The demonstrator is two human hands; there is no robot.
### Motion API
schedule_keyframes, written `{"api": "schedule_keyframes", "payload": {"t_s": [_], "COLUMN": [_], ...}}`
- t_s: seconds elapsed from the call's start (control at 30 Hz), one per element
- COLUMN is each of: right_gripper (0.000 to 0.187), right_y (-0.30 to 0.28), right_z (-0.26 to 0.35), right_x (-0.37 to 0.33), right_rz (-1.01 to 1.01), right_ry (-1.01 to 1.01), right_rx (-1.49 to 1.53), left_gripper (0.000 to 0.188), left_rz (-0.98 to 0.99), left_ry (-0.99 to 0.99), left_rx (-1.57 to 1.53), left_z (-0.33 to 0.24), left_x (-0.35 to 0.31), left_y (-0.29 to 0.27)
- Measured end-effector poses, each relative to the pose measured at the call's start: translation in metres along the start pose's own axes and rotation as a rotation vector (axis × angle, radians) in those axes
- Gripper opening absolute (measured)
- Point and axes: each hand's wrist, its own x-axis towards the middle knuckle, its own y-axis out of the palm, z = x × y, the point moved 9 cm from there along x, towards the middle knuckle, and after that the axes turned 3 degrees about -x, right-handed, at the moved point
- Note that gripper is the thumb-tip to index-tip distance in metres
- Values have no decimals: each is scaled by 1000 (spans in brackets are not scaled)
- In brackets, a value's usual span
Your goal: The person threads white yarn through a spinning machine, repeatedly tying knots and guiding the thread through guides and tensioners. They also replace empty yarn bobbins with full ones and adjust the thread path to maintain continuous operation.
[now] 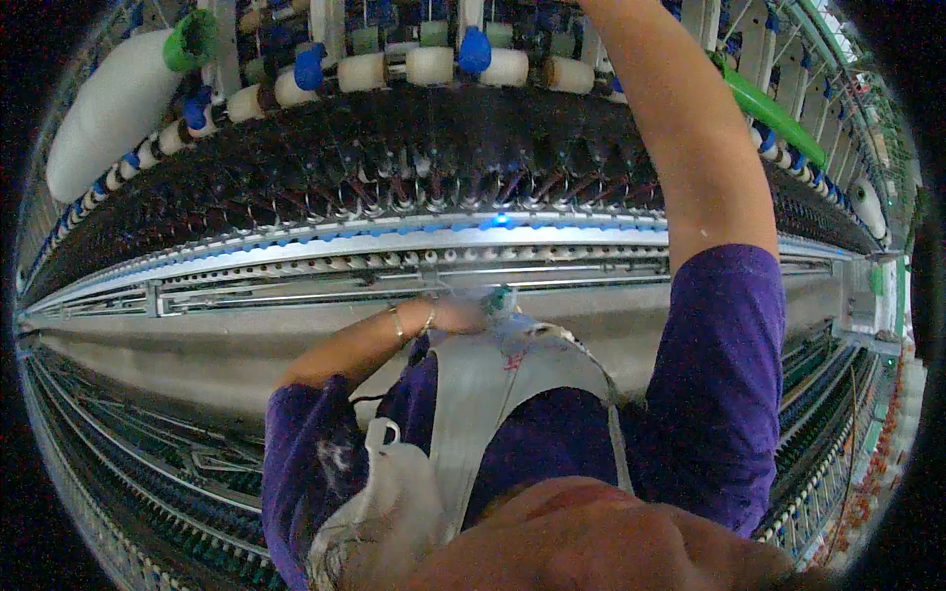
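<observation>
With twelve o'clock taken as straight away from the wearer, the left hand (pixel 455 315) is held almost at the centre of the dial, in front of the apron (pixel 542 360), and is smeared by blur. A small pale-and-green thing (pixel 501 299) is seen at its finger end, toward three o'clock; whether it is pinched or merely touched cannot be told, nor can the spread of the fingers. Thin bands (pixel 396 321) are worn at that wrist. The right arm (pixel 705 138) is stretched up toward one o'clock and is cut by the picture's edge; the right hand lies beyond it, so its grip cannot be told. Purple sleeves are seen at eight and four o'clock. Just above the centre, a long pale rail (pixel 591 236) is crossed from nine to three, and a blue light (pixel 501 220) is lit on it. Farther toward twelve, a row of cream rollers (pixel 431 67) is set with blue pieces (pixel 475 49) among them. A large white cone (pixel 118 113) with a green end is tilted at ten o'clock, and a green tube (pixel 778 116) is slanted at two.
</observation>
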Motion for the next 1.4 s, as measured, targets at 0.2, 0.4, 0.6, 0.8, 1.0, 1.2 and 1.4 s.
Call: {"api": "schedule_keyframes", "payload": {"t_s": [0.2,0.4,0.6,0.8,1.0,1.2,1.4], "right_gripper": [23,25,23,16,28,24,30], "right_y": [-11,-43,-42,-27,-64,-84,-51], "right_z": [-13,-3,-14,-20,-10,-7,-68], "right_x": [-22,-63,-26,29,-23,-81,-50], "right_rz": [185,355,335,-9,-148,-253,-195], "right_ry": [37,-75,-254,-100,-267,-357,74], "right_rx": [1224,1550,417,-187,605,1329,1630], "left_gripper": [32,39,16,18,10,17,20], "left_rz": [-1143,-1666,-1508,-1502,-2183,-1787,-1223], "left_ry": [468,422,118,152,1015,1163,1277], "left_rx": [-425,-286,387,755,258,-418,-1307], "left_z": [-90,-153,-187,-198,-192,-180,-157], "left_x": [-197,-267,-215,-189,-291,-282,-245], "left_y": [-254,-393,-398,-375,-353,-425,-442]}}
